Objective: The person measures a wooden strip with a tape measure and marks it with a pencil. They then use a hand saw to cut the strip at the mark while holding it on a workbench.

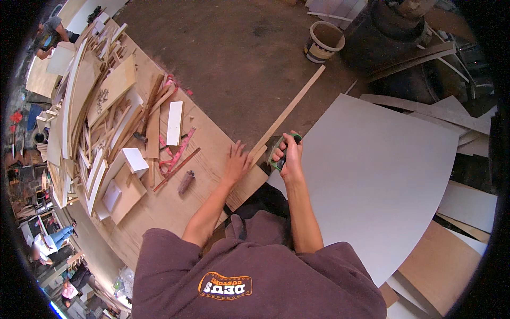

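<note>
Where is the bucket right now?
In the head view, the bucket stands on the brown floor near the top, right of centre, beyond the far end of the long wooden strip and left of the big dark drum.

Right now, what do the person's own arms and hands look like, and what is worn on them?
Both forearms are bare, as are the left hand and right hand: no gloves, watch or rings visible. Short, loose sleeves of a faded purple-brown top end above the elbows.

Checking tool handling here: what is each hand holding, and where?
Right hand grips a green-handled tool by its handle. Left hand holds nothing, resting flat on the workbench.
</note>
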The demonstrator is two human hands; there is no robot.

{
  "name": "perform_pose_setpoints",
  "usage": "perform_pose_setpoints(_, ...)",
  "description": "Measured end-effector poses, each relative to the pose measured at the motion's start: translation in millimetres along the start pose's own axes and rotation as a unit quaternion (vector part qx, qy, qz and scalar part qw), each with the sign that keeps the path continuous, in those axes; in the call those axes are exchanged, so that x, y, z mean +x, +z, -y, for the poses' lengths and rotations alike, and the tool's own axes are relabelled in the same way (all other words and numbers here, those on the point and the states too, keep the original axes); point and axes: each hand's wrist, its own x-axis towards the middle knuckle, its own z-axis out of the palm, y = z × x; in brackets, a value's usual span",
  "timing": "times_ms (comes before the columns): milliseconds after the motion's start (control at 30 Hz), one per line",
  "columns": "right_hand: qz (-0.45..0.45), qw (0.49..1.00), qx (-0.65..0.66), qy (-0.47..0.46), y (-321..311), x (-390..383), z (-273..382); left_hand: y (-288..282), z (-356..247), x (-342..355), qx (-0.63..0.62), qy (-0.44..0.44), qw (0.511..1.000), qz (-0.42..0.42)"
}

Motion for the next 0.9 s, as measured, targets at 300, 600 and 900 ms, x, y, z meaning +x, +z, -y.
perform_pose_setpoints(300,0.012,0.997,0.070,-0.001,18,-20,26,19,0,3,0.078,0.019,0.996,0.030)
perform_pose_setpoints(600,0.016,1.000,0.002,0.009,27,-8,20,22,1,4,-0.027,-0.032,0.999,0.024)
perform_pose_setpoints(900,-0.037,0.999,0.022,-0.007,51,8,16,23,-2,9,-0.009,-0.026,0.999,0.040)
